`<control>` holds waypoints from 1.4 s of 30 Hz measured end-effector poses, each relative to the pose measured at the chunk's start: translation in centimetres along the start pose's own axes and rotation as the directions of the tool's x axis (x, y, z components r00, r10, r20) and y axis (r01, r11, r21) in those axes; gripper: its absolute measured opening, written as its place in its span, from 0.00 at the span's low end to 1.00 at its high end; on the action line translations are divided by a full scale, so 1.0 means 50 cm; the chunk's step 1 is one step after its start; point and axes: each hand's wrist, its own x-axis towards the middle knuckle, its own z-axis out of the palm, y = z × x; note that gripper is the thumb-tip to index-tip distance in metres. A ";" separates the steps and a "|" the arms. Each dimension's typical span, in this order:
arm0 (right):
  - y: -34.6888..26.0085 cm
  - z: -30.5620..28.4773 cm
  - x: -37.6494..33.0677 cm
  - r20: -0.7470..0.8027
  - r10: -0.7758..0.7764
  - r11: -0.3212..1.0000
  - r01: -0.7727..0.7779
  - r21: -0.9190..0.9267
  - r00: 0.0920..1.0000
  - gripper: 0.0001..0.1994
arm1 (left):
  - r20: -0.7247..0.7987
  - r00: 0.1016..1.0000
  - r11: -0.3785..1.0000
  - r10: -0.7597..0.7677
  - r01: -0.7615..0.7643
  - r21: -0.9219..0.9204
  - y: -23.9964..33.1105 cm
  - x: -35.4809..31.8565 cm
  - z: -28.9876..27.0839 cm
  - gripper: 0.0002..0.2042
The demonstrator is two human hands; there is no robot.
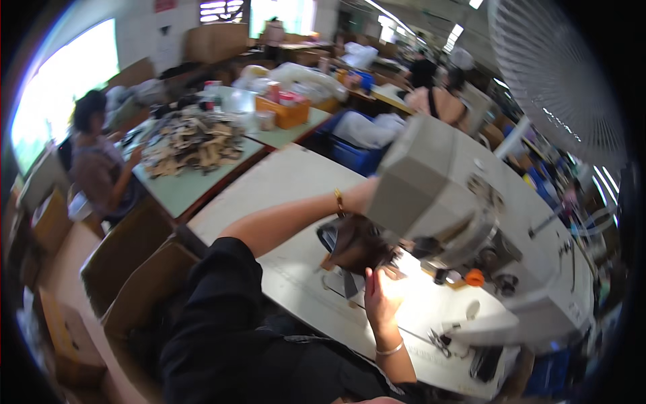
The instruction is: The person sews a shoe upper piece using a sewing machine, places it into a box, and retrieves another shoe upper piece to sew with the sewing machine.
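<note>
A large grey sewing machine (pixel 431 175) stands over the white table, its lamp lighting the spot under the head. Beneath the head sits a dark brown, leather-like piece (pixel 360 248), folded into a hollow shape. My left hand (pixel 363 195), below a gold bracelet, reaches around its far side; the machine head hides the fingers. On the near side my right hand (pixel 385 294), with a silver bangle at the wrist, is closed at the edge of the brown piece, next to the needle area. The exact contact is blurred and overlit.
Scissors (pixel 441 342) and a dark flat object (pixel 484 363) lie on the white tabletop (pixel 289 269) to the right. Cardboard boxes (pixel 128 262) crowd my left. A person (pixel 104 161) sits by a heap of cut pieces (pixel 192 141). A fan (pixel 558 74) stands upper right.
</note>
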 end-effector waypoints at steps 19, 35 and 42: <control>0.009 -0.039 -0.046 0.467 0.371 0.591 -0.592 0.548 0.803 0.22 | 0.197 0.958 0.941 0.206 -0.249 0.228 0.409 -0.191 -0.103 0.14; -0.044 0.007 -0.009 0.547 0.204 0.563 -0.554 0.613 0.812 0.13 | 0.095 0.867 0.802 -0.489 0.405 0.439 0.464 -0.253 -0.103 0.30; -0.020 0.025 -0.009 0.553 0.341 0.383 -0.650 0.657 0.760 0.14 | -0.164 0.816 0.697 -0.554 0.562 0.445 0.435 -0.213 -0.039 0.23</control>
